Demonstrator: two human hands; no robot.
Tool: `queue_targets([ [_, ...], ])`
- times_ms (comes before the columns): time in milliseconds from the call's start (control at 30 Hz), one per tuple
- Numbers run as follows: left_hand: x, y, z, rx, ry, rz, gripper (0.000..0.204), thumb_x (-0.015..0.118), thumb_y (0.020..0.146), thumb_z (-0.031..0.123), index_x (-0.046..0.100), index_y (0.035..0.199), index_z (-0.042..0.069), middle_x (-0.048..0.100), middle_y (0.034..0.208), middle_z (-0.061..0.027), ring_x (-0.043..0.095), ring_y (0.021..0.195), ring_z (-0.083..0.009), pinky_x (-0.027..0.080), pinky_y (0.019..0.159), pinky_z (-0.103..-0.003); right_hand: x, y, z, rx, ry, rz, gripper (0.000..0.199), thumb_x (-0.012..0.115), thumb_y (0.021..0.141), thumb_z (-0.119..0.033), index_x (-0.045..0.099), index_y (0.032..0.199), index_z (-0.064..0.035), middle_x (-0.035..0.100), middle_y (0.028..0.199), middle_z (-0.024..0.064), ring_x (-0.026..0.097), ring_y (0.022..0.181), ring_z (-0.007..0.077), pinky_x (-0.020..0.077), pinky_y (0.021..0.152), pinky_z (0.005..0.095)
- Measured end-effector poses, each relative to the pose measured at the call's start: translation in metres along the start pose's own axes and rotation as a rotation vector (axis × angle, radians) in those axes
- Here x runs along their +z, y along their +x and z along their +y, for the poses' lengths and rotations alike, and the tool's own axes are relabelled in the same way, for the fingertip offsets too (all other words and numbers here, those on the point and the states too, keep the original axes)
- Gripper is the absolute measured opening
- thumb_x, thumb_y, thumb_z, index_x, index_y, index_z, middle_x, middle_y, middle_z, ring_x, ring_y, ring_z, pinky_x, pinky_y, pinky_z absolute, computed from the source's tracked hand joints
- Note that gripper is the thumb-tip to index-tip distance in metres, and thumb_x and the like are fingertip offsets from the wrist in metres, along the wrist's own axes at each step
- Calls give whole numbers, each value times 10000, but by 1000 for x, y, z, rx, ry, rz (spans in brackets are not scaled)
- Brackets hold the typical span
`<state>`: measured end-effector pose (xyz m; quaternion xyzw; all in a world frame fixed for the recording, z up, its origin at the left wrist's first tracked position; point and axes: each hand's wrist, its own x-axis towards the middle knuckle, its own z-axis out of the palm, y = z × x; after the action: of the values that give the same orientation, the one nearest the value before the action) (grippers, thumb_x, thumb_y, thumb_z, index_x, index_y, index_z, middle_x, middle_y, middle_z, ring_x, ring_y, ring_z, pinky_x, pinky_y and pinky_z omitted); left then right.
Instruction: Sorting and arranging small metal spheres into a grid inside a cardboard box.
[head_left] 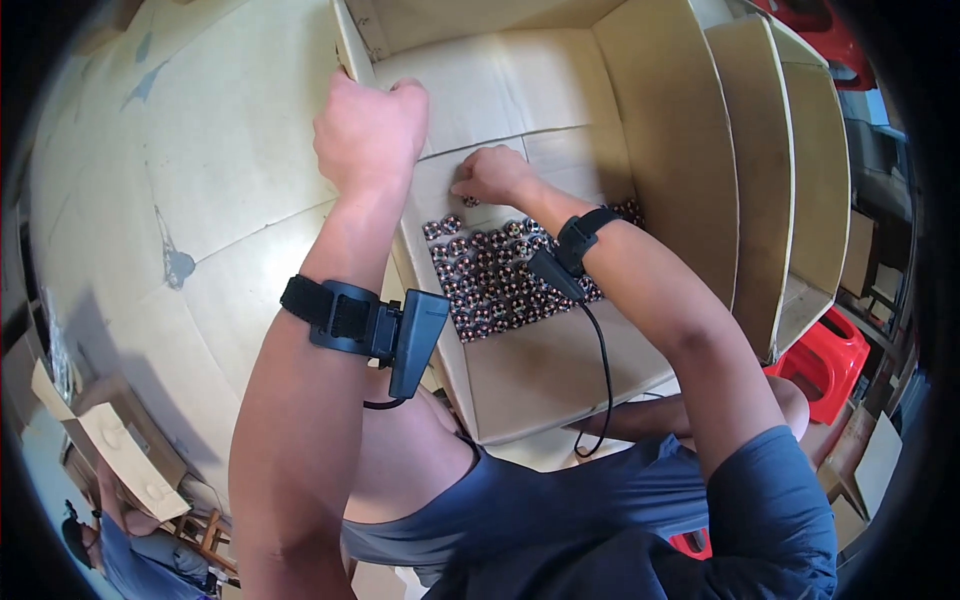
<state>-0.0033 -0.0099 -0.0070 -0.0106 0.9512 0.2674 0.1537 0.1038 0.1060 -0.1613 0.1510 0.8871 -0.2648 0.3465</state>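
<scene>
A deep, open cardboard box [560, 375] stands before me. Its bottom is partly covered by rows of small round metallic parts [490, 280], dark with coppery and silvery glints; their exact kind is too small to make out. My left hand [370, 130] is closed over the top edge of the box's left wall, with most fingers hidden. Inside the box, my right hand [495, 172] is low over the bottom, just beyond the far row. Its fingers pinch one small round metallic part [470, 201], partly hidden beneath them. Black straps with dark devices circle both wrists.
Tall cardboard flaps [755, 150] rise on the right. Red plastic stools [826, 365] stand beyond them. A wide tan surface [180, 160] with worn patches lies on the left. Another person [140, 550] is at the lower left beside an open carton [130, 450]. A cable hangs from my right wrist device.
</scene>
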Motion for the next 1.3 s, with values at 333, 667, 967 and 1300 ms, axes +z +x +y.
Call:
queue_targets([
  [333, 0, 0, -1, -7, 0, -16, 483, 616, 761, 298, 605, 1138, -4, 675, 1089, -246, 642, 1062, -402, 504, 934, -461, 18, -9, 1, -25, 86, -17, 442, 581, 872, -450, 733, 1041, -70, 684, 1137, 176, 647, 1051, 373, 518, 930, 441],
  [667, 3, 7, -3, -10, -13, -25, 501, 634, 750, 325, 621, 1151, 24, 688, 1100, -206, 655, 1054, -357, 504, 933, -420, 15, -8, -6, -48, -8, -50, 403, 528, 891, -463, 732, 1092, -179, 692, 1146, 124, 641, 1067, 350, 507, 948, 433],
  [967, 4, 7, -10, 2, -18, -5, 476, 631, 734, 311, 633, 1130, 47, 694, 1084, -195, 660, 1046, -354, 516, 917, -434, 14, -17, -18, -170, -14, -97, 320, 567, 848, -371, 731, 1071, -209, 705, 1109, 83, 649, 1046, 316, 520, 905, 422],
  [1300, 1, 9, -8, -14, -19, -54, 555, 660, 778, 365, 603, 1177, -17, 674, 1134, -200, 646, 1059, -323, 491, 929, -382, 29, -13, -43, -531, -137, 48, 245, 657, 726, -223, 719, 937, -114, 703, 977, 134, 661, 951, 347, 527, 817, 461],
])
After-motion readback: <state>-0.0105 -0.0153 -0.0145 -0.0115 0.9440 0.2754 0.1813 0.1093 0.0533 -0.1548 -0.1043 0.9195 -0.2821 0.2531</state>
